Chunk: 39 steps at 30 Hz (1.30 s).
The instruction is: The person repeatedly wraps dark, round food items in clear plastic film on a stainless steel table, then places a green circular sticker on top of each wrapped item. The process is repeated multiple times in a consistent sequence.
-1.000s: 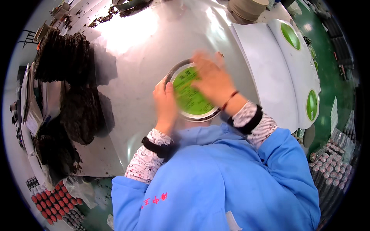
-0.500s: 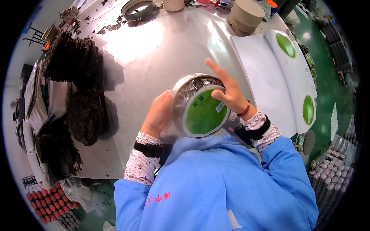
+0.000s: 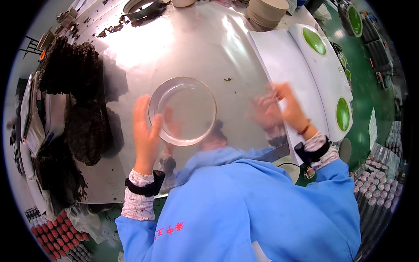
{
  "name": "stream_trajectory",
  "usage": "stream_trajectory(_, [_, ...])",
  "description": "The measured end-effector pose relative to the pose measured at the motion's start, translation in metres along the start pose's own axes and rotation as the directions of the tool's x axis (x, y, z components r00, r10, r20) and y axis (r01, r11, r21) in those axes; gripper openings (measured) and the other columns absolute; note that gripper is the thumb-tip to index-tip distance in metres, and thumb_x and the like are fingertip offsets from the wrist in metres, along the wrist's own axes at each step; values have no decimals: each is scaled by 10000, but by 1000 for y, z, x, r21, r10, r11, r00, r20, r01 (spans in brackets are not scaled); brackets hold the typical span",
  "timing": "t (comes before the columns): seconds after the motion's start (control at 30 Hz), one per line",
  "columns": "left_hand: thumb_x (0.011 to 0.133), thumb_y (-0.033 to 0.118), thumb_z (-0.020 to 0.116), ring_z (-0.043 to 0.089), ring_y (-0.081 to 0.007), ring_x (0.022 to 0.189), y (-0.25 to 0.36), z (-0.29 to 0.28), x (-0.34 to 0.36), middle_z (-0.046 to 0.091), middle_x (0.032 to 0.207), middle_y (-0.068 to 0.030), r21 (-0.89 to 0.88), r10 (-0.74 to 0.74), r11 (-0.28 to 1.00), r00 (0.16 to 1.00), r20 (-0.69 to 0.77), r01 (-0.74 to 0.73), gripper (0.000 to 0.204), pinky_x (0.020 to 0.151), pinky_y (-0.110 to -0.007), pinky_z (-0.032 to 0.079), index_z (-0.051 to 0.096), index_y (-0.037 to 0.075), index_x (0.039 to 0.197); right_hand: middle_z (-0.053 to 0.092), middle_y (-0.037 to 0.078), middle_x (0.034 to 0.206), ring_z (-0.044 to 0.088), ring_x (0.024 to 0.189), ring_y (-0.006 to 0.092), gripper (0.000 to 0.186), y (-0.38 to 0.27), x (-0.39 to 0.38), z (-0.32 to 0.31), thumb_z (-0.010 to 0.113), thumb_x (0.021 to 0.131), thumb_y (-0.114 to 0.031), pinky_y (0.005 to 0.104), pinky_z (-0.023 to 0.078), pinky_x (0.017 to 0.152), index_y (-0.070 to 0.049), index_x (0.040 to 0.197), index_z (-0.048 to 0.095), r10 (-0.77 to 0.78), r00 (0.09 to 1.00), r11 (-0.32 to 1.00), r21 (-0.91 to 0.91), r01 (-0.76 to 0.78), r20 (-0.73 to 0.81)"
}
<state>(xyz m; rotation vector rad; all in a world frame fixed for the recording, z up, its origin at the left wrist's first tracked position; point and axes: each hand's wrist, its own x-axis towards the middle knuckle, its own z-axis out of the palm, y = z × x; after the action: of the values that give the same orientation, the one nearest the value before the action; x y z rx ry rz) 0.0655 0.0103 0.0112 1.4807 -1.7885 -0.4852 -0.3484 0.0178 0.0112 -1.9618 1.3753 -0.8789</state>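
A round metal ring [image 3: 182, 79] lies on the shiny worktop [image 3: 196, 48], showing the surface inside it. My left hand [image 3: 146, 126] is open beside the ring's left rim, fingers stretched and thumb at or very close to it. My right hand [image 3: 290, 105] is raised near the white sheets [image 3: 283, 61], its curled fingers smeared by motion; I cannot make out anything in them. A round package with a green label [image 3: 354, 21] shows beyond the table's far right corner.
Dark stacks of dried material [image 3: 70, 65] line the left. A roll with green oval labels [image 3: 327, 87] is at the right. A stack of beige discs [image 3: 266, 13] and another metal ring [image 3: 139, 9] stand at the back. Bundled cylinders [image 3: 377, 185] lie low right.
The green-labelled package left my hands and now shows at the far upper right. The ring now lies on the worktop. My left hand moved left, my right hand rightward.
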Motion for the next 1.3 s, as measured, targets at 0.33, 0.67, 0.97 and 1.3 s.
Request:
stream_trajectory(0.33, [797,85,664,642,-302,747,38,27,-46,665,830,-81,114,271,925,840,470,-363,210,625,-396,502,654,82,1006,491,-15,913,466,931,192,209,-4,-36,67,744,805,-341,381,291,803,-191,794,599,-88,914,952,-237,194,395])
stream_trajectory(0.67, [845,120,671,630,-323,700,152,-29,-5,646,768,-103,-215,393,909,564,726,-357,233,610,-416,486,607,67,1063,600,175,693,603,683,411,136,-63,156,30,628,925,-162,458,472,580,-50,876,569,-463,886,860,-227,458,30])
stream_trajectory(0.97, [805,178,642,590,-342,1024,53,70,25,606,1106,-186,210,446,854,877,177,-476,352,840,-455,455,570,19,1111,508,90,649,526,597,281,295,-100,78,-9,742,839,-268,395,409,524,-75,801,522,-615,778,717,-318,620,130])
stream_trajectory(1.3, [932,380,615,321,-409,1418,66,-42,-41,410,1497,-217,314,19,923,839,543,-224,578,1125,-481,330,512,53,1398,659,97,996,638,920,311,373,-28,61,7,666,875,-328,408,514,820,-77,1149,643,-172,717,903,-183,388,675])
